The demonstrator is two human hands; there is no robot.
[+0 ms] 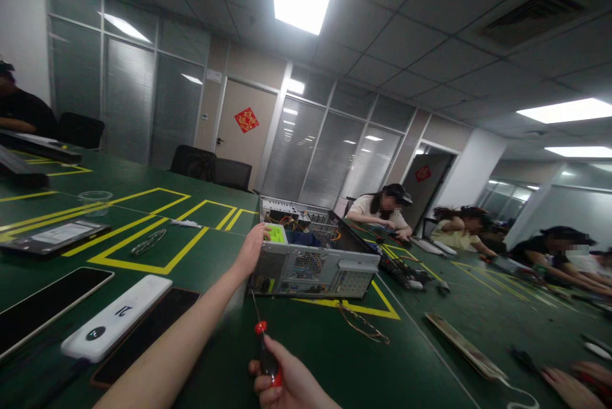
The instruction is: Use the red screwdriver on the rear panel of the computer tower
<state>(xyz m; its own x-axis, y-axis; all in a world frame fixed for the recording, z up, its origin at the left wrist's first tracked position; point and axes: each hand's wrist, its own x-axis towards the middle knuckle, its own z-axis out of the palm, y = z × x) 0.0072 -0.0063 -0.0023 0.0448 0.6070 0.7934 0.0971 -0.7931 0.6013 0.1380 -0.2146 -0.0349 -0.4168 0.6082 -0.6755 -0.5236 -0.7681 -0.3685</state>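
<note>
At the centre of the frame, the open case (pixel 327 262) sits with the left hand (pixel 251 251) on its upper-left corner, grip unclear, while at bottom centre the right hand (pixel 287 371) clasps a screwdriver (pixel 268 358), tip by the lower-left corner: apparently screw work, calling for steady alignment next.

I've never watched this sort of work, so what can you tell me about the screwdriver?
The screwdriver has a plastic-looking red-and-black handle and a thin, metal-looking shaft. The right hand grips the handle; the shaft points away from the person, its end near the lower left corner of the computer case. Whether it touches is too fine to tell.
</note>
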